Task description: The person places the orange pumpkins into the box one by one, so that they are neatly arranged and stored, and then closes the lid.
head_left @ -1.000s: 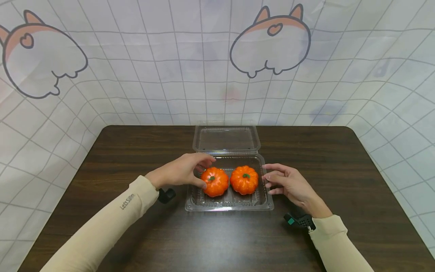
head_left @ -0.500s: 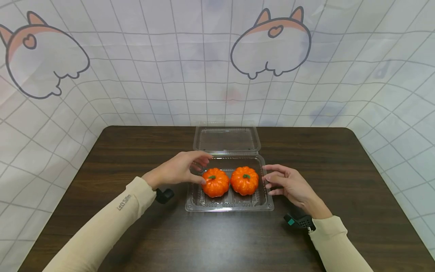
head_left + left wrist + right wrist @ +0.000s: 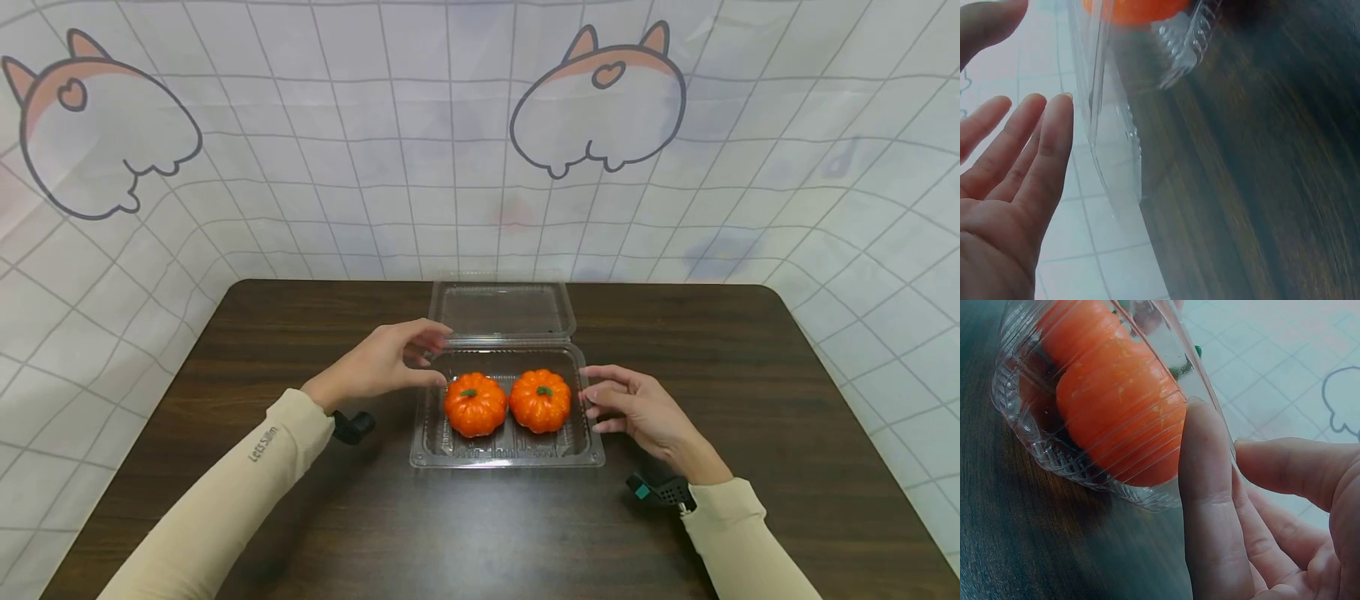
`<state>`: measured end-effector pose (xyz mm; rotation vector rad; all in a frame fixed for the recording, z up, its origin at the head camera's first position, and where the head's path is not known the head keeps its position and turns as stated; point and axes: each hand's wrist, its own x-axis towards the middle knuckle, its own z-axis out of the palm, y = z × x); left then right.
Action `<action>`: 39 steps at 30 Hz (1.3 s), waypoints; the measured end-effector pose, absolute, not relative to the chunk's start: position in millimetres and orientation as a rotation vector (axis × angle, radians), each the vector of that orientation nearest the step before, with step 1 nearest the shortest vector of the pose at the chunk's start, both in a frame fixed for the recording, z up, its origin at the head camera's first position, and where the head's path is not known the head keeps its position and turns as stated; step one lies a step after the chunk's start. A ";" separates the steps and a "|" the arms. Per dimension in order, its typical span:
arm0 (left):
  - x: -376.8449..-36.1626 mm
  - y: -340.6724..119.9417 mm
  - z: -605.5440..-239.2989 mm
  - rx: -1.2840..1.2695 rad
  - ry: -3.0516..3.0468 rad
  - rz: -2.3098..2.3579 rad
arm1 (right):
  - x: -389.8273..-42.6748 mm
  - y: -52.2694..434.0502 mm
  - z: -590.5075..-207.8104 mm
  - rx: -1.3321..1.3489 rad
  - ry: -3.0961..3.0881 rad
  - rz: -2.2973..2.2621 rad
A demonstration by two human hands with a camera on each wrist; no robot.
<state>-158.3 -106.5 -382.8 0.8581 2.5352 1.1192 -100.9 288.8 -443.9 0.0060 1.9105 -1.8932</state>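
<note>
Two small orange pumpkins with green stems, the left pumpkin [image 3: 476, 408] and the right pumpkin [image 3: 540, 403], sit side by side in a clear plastic clamshell container [image 3: 510, 461]. Its lid [image 3: 502, 310] is folded back on the table's far side. My right hand [image 3: 641, 414] pinches the container's right rim; in the right wrist view the thumb [image 3: 1285, 465] lies over the rim and the fingers are beneath it. By the container's left back corner, my left hand [image 3: 386, 358] is spread and holds nothing. The left wrist view shows its fingers [image 3: 1047, 147] apart from the rim.
The container lies on a dark wood table [image 3: 480, 533]. Behind and around the table hangs a white grid-patterned cloth [image 3: 360, 167] with cartoon drawings. Each wrist wears a black camera, the left camera [image 3: 352, 427] and the right camera [image 3: 660, 489].
My left hand has let go of the left pumpkin and drawn back to the left and slightly up. The right hand keeps its place at the rim.
</note>
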 end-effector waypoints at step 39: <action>-204.0 -119.8 -442.8 0.073 2.201 1.783 | -99.3 289.3 -443.8 0.026 1.882 -1.914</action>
